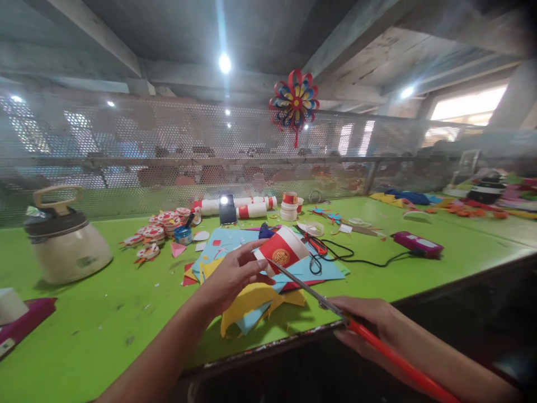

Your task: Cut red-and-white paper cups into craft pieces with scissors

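Observation:
A red and white paper cup (291, 246) with a gold round emblem lies tilted above the coloured paper. My left hand (237, 274) grips it at its left end, thumb in front and fingers behind. In my right hand (373, 322) is a pair of scissors (312, 291) with long metal blades and red handles. The blade tips reach the cup near my left thumb; whether they touch it I cannot tell. Below the cup lie light blue paper sheets (224, 243) and cut yellow paper (247, 299).
On the green table (138, 330) stand a large kettle-like jug (69, 246), a blue jar (183, 235) and stacked paper cups (288, 210). Red and white paper pieces (161, 226) are piled at left. A black cord runs to a purple box (417, 245). Perforated metal screening (184, 134) rises behind.

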The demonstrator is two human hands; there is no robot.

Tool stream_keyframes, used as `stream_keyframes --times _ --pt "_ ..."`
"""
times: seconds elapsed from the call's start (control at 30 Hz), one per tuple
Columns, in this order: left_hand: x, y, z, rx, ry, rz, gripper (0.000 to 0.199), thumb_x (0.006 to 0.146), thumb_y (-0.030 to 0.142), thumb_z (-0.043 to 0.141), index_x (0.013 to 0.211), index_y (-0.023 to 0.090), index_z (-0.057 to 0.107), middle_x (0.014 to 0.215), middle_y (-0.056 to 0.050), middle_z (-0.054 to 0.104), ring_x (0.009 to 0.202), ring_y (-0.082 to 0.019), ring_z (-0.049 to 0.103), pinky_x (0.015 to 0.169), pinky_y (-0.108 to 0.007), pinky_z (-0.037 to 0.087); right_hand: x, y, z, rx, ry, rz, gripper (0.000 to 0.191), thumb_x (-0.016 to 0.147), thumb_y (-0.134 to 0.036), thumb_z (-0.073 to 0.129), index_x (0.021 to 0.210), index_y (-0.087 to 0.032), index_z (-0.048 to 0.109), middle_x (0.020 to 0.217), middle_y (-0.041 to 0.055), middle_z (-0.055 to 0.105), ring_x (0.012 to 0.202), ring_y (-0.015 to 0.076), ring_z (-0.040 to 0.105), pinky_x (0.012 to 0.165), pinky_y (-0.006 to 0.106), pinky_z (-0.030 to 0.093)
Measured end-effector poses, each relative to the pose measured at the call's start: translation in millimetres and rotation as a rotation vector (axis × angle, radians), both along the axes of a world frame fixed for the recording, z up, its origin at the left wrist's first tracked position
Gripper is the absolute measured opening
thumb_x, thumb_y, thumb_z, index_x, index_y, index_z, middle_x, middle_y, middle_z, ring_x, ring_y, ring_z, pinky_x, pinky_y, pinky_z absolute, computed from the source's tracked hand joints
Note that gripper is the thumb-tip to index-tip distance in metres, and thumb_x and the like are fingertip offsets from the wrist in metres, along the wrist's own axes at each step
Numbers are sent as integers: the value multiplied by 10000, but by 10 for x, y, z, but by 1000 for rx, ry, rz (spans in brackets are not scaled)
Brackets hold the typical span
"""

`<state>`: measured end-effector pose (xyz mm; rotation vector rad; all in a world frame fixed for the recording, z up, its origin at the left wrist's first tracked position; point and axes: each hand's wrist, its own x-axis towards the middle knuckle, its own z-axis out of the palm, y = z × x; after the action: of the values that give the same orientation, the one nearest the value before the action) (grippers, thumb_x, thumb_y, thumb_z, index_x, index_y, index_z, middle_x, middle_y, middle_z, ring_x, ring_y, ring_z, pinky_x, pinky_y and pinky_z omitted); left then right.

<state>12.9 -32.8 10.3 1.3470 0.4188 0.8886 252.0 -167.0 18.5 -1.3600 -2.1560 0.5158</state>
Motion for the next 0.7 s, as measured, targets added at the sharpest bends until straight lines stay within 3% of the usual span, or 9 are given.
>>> stream_keyframes --times 0.13,0.37,0.5,0.7 --pt "-20 7 -11 59 54 -25 527 809 244 638 1301 154 474 907 -107 629 780 -208 615 764 -403 492 -91 -58 -92 -57 17 -33 230 848 -225 516 1029 -195 653 899 24 697 776 185 652 729 237 518" --pt "-7 -28 10 113 82 -70 538 812 267 631 1305 135 461 974 -131 636 804 -205 605 768 -382 486 -127 -85 -337 -6 -18 -103 275 832 -224 517 1071 -172 645 773 26 669 673 174 627 761 271 523" --pt "-3 -41 29 107 86 -75 521 803 267 641 1283 138 485 988 -127 642 790 -189 602 765 -355 487 -96 -81 -370 11 17 -94 294 840 -228 523 1108 -189 637 804 24 682 683 171 629 712 246 522" --pt "2 -41 23 84 63 -104 545 809 249 637 1311 150 450 1064 -145 625 856 -216 603 786 -387 496 -124 -86 -384 46 86 -108 226 828 -270 550 992 -194 687 760 15 701 642 168 633 630 211 522"
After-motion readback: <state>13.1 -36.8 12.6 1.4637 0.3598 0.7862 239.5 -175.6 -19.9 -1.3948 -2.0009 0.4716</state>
